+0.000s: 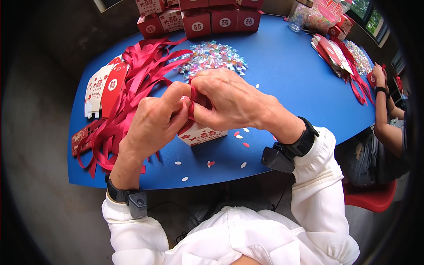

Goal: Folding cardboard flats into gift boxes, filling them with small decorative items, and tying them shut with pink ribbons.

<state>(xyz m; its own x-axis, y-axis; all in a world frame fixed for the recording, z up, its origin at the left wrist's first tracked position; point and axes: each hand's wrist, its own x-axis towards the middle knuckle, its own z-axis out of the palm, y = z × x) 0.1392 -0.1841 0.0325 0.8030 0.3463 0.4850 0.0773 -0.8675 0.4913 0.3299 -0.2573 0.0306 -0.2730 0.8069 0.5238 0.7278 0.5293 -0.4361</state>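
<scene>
A small white box with red print (202, 135) stands near the front of the blue table, below my two hands. Above its top, my left hand (161, 110) pinches a dark red ribbon (192, 104) between thumb and fingers. My right hand (232, 97) is closed on the same ribbon from the other side, its knuckles upward. The hands almost meet over the box and hide most of its top and any knot. To the left of my left hand lies a heap of long red ribbons (141, 75).
Flat red and white cartons (104, 88) lie at the left. Wrapped candies (216, 58) are piled behind my hands. Folded red boxes (221, 21) are stacked at the back. A clear jar (300, 17) stands far right. At the right edge, another person's hand (378, 75) holds a red box.
</scene>
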